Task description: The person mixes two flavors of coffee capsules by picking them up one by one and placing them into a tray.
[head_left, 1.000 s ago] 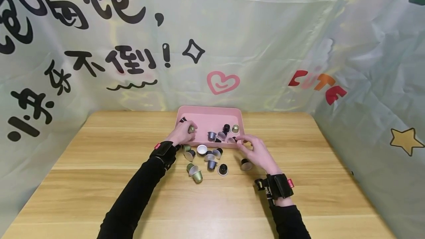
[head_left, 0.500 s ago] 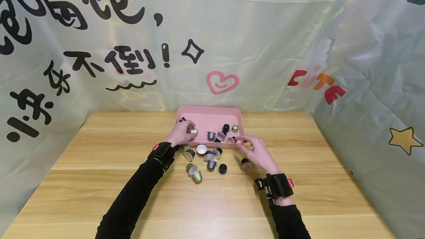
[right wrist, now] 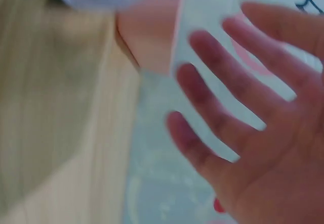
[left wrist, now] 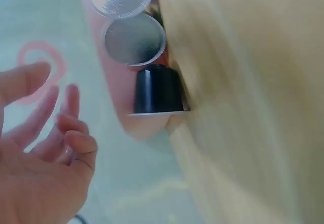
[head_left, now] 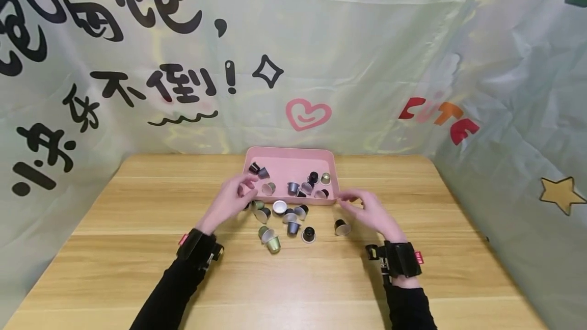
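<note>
Just below the shallow pink plastic tray (head_left: 279, 155) at centre frame, your left hand (head_left: 228, 202) and right hand (head_left: 372, 214) hover with fingers spread, holding nothing. Between them, small foil-topped coffee capsules (head_left: 284, 219) lie loose on the wooden table (head_left: 114, 208), and more rest inside the tray, so both groups sit within easy reach.

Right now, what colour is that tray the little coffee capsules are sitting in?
The tray is plain pale pink, with no pattern. The head view shows it best.

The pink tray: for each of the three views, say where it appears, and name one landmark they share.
Head: pink tray at centre, on the table's far side.
Left wrist: upper left of centre, its corner under a black capsule.
Right wrist: top centre, a blurred corner.
Shared landmark: the wooden table.
</note>
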`<state>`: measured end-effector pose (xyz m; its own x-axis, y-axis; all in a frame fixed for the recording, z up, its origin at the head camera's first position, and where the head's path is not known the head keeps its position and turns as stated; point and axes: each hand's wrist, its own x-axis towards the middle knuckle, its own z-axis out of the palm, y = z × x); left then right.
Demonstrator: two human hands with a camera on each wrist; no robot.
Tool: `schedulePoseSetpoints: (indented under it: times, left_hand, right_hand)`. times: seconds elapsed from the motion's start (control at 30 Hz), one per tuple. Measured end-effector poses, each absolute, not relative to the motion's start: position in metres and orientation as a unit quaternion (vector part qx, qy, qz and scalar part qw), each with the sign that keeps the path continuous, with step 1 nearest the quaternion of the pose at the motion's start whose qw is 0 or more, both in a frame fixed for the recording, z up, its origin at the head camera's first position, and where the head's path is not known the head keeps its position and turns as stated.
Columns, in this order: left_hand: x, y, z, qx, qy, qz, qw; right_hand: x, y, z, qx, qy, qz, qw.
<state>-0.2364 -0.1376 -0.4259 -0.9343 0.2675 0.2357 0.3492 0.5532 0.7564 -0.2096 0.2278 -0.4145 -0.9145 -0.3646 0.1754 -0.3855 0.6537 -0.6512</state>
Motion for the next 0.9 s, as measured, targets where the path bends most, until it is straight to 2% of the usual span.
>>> schedulePoseSetpoints:
  times: [0.27, 0.47, 0.9]
  left_hand:
    - [-0.207, -0.148, -0.434, -0.178, -0.879, -0.442, 0.030]
    - [-0.203, -0.152, -0.441, -0.171, -0.874, -0.453, 0.028]
    - [-0.199, -0.155, -0.442, -0.178, -0.873, -0.453, 0.019]
  right_hand:
    - [-0.199, 0.252, -0.399, 0.243, -0.910, 0.320, -0.104]
    - [-0.195, 0.252, -0.400, 0.190, -0.912, 0.315, -0.180]
    - [-0.191, 0.242, -0.407, 0.102, -0.899, 0.337, -0.261]
